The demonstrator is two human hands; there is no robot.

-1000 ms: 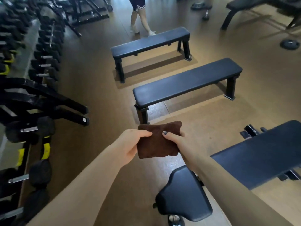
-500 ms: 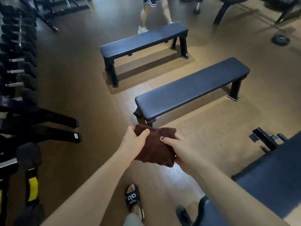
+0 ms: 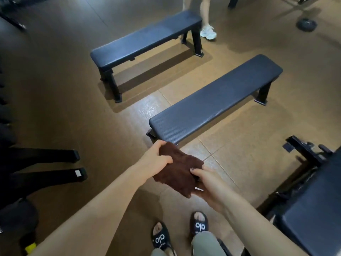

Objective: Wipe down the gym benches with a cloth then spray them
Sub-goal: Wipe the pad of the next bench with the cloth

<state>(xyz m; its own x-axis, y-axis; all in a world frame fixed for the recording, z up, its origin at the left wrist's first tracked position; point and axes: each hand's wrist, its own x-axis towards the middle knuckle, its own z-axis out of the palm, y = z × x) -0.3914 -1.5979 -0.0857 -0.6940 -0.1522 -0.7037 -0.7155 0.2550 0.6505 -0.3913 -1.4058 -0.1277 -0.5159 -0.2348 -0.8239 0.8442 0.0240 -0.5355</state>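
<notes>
Right now I have a dark brown cloth (image 3: 176,170) held between both hands above the floor (image 3: 249,154), just at the near end of the nearer flat bench (image 3: 217,100). My left hand (image 3: 156,160) is closed on the cloth's far left edge, thumb across the top; my right hand (image 3: 208,185) pinches its near right edge, thumb on top and fingers underneath. The cloth hangs clear of the padding, not touching it. That bench runs diagonally from near left to far right, and a second flat bench (image 3: 145,39) stands parallel beyond it, to the far left. At the right edge sits part of an adjustable bench (image 3: 313,209). Below the hands I see my black slides (image 3: 199,226) on the brown floor, and another person's white sneaker (image 3: 208,32) beside the far bench.
</notes>
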